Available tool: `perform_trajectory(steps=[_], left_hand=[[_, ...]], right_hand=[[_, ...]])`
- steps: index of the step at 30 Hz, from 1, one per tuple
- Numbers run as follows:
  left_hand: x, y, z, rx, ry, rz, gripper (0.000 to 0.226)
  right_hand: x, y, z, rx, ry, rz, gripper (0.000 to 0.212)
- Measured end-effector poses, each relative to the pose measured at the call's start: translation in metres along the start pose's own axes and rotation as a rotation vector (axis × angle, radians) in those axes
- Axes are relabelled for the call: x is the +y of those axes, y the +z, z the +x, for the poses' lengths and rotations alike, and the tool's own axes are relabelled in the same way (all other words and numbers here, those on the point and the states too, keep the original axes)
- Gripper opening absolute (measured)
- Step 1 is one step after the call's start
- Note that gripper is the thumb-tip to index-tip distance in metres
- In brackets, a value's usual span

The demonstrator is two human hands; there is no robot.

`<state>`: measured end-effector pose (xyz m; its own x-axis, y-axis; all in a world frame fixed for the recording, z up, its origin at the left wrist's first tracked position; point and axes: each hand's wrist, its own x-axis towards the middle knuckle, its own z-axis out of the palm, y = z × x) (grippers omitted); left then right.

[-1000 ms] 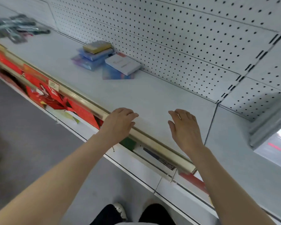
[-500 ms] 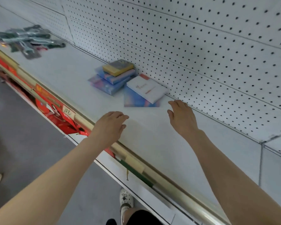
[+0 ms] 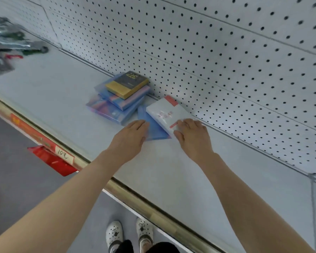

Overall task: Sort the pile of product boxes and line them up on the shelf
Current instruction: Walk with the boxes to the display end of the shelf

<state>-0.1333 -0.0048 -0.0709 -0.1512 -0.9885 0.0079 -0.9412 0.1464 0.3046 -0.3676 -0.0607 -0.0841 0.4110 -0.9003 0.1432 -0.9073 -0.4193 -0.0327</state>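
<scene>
Both hands are on the shelf [image 3: 62, 99]. The left hand [image 3: 130, 137] lies flat, its fingers [image 3: 140, 124] straight and close together, touching the blue box [image 3: 153, 131]. The right hand [image 3: 192, 138] has its fingers on the near end of the white box [image 3: 163, 112]; whether they grip it I cannot tell. The white box lies tilted on the blue box by the pegboard [image 3: 226, 61]. A stack [image 3: 115, 103] of boxes sits just beside, at 10 o'clock.
</scene>
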Motion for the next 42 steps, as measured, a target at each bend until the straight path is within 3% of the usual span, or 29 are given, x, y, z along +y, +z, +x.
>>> perform_trajectory(steps=[2,5,10,15,16,19,21,25,27,32,37,42], left_hand=[[-0.001,0.01,0.011,-0.053,0.025,0.024,0.051],[-0.005,0.021,0.016,-0.127,0.097,0.114,0.053],[-0.016,0.022,0.007,-0.134,0.189,0.144,0.055],[-0.016,0.017,-0.001,-0.142,0.211,0.148,0.053],[-0.015,0.015,0.0,-0.111,0.213,0.132,0.047],[-0.011,0.007,0.019,0.022,0.234,0.129,0.036],[-0.004,0.002,0.042,-0.035,0.182,0.124,0.042],[0.002,0.012,0.09,-0.192,0.102,0.248,0.089],[0.004,0.014,0.107,-0.218,0.094,0.269,0.101],[0.018,0.007,0.113,-0.199,0.049,0.241,0.1],[0.045,0.004,0.09,-0.303,-0.088,0.118,0.101],[0.043,0.003,0.078,-0.454,-0.143,0.113,0.075]], right_hand=[[-0.005,-0.01,-0.013,0.05,0.07,-0.046,0.044],[-0.001,-0.022,-0.012,-0.065,0.217,-0.033,0.047],[0.001,-0.02,0.017,-0.241,0.45,0.311,0.101],[-0.002,-0.014,0.023,-0.288,0.626,0.436,0.115],[0.002,-0.015,0.019,-0.266,0.676,0.499,0.11],[0.015,-0.028,0.0,-0.189,0.777,0.654,0.063],[0.022,-0.04,-0.015,-0.11,0.836,0.771,0.048],[0.032,-0.059,-0.039,-0.023,0.85,0.728,0.03],[0.034,-0.067,-0.045,-0.014,0.861,0.679,0.026],[0.042,-0.074,-0.049,-0.018,0.861,0.567,0.019],[0.045,-0.072,-0.047,-0.046,0.857,0.569,0.027],[0.035,-0.07,-0.052,0.006,0.884,0.567,0.031]])
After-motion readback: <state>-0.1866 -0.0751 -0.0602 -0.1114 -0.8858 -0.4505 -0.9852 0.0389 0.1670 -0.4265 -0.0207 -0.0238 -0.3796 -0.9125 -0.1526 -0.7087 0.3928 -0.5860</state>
